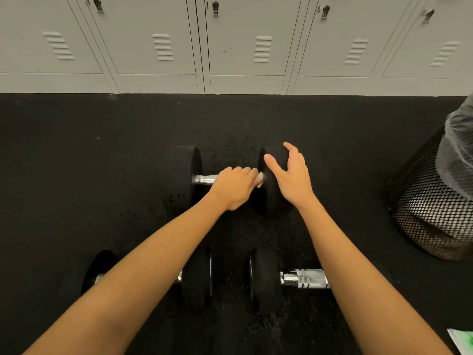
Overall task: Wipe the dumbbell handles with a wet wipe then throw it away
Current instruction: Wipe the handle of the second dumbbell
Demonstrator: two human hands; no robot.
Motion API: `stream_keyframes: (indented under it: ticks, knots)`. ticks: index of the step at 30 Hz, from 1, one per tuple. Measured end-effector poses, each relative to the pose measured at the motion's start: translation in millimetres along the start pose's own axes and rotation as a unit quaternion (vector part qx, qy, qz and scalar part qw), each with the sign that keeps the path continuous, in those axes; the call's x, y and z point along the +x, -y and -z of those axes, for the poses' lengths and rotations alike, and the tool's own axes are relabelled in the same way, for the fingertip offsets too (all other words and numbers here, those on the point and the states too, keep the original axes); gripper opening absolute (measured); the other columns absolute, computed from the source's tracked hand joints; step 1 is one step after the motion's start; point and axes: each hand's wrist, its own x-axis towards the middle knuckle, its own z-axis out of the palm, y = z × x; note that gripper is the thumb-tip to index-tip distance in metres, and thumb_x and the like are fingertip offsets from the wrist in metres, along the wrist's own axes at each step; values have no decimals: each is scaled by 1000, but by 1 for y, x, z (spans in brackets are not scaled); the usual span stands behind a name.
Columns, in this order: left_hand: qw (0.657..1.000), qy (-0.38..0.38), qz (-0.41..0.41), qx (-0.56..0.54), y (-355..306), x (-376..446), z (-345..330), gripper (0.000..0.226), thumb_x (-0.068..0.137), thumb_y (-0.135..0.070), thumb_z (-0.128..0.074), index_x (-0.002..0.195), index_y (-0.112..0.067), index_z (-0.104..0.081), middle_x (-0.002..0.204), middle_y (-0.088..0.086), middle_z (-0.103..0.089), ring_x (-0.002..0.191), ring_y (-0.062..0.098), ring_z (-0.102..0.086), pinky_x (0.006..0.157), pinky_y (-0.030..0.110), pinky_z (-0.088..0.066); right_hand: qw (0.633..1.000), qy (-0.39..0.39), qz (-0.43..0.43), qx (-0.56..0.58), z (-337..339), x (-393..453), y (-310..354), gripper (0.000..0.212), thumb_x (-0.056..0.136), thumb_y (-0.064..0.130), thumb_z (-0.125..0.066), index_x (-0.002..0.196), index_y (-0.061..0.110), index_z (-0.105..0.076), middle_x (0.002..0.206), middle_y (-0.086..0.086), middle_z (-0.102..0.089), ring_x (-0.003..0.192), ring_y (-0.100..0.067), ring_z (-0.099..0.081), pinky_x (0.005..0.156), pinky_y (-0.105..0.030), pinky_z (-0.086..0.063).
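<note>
A black dumbbell lies on the floor ahead, its chrome handle [204, 179] partly visible. My left hand [234, 188] is curled round the right end of that handle with a white wet wipe [260, 179] under its fingers. My right hand [291, 175] rests on the dumbbell's right weight head [271, 193], with fingers spread. Two more dumbbells lie nearer me: one at the left [197, 278], largely under my left forearm, and one at the right with a chrome handle [304, 278].
A black mesh waste bin [430, 211] with a clear liner stands at the right. A green-and-white wipe packet [463, 343] shows at the bottom right corner. Grey lockers [240, 44] line the far edge of the black rubber floor.
</note>
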Motion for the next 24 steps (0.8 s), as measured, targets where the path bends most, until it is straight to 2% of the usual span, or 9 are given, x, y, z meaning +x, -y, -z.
stream_keyframes:
  ticks: [3, 8, 10, 11, 13, 15, 18, 21, 24]
  knots:
    - [991, 101, 70, -52, -1, 11, 9, 41, 103, -41, -21, 115, -20, -54, 103, 5, -64, 91, 23, -62, 73, 37, -42, 1000, 6, -4, 3, 1, 0, 0, 72, 91, 49, -54, 148, 17, -23, 149, -9, -33, 131, -24, -41, 101, -33, -35]
    - [985, 146, 94, 20, 0, 19, 17, 30, 101, -30, -32, 113, -17, -55, 109, 7, -59, 90, 25, -56, 72, 40, -42, 1000, 11, -2, 7, 2, -2, 0, 73, 91, 49, -54, 149, 17, -23, 148, -9, -33, 130, -22, -41, 99, -30, -34]
    - [988, 103, 106, 42, -7, 12, 12, 22, 99, -27, -40, 107, -16, -57, 104, 6, -61, 86, 25, -58, 68, 38, -40, 1000, 10, 0, 10, 2, -3, 0, 73, 91, 49, -54, 148, 17, -23, 148, -8, -34, 130, -22, -41, 98, -29, -33]
    - [991, 49, 109, 58, -12, 7, 6, 20, 98, -26, -42, 105, -16, -57, 101, 5, -63, 85, 25, -59, 67, 38, -40, 1000, 9, 0, 13, 2, -3, -1, 72, 91, 48, -54, 148, 17, -23, 147, -8, -34, 130, -21, -41, 97, -28, -33]
    - [990, -48, 107, 73, -21, -7, -6, 21, 98, -28, -41, 104, -16, -57, 97, 4, -64, 85, 24, -59, 73, 38, -39, 1000, 6, 0, 16, 1, -4, -1, 72, 91, 48, -54, 148, 17, -24, 146, -8, -35, 128, -20, -42, 95, -25, -32]
    - [990, -95, 67, 84, -20, -20, -17, 26, 95, -27, -48, 117, -15, -53, 108, 4, -62, 94, 23, -56, 83, 38, -40, 1000, 4, 1, 14, 1, -4, 0, 72, 91, 48, -54, 148, 16, -24, 146, -8, -35, 127, -19, -42, 94, -25, -32]
    - [987, -85, 4, 135, -12, -24, -20, 51, 87, -21, -57, 134, -8, -42, 120, 8, -55, 102, 24, -53, 90, 39, -41, 1000, 0, 0, 11, 0, -3, 0, 71, 91, 48, -54, 148, 16, -25, 145, -8, -36, 124, -17, -43, 93, -24, -32]
    - [985, -88, -8, 148, -13, -17, -14, 37, 91, -23, -50, 125, -9, -45, 113, 7, -54, 95, 23, -51, 82, 36, -39, 1000, -2, 1, 6, -1, -2, -1, 72, 91, 48, -54, 148, 16, -25, 145, -7, -37, 125, -17, -42, 93, -24, -32]
    - [991, -61, -6, 118, -15, -10, -9, 38, 87, -24, -53, 121, -10, -46, 112, 6, -55, 95, 23, -51, 81, 34, -37, 1000, -6, -2, 2, -1, 0, 0, 71, 92, 48, -54, 148, 16, -26, 146, -8, -37, 127, -20, -42, 94, -25, -32]
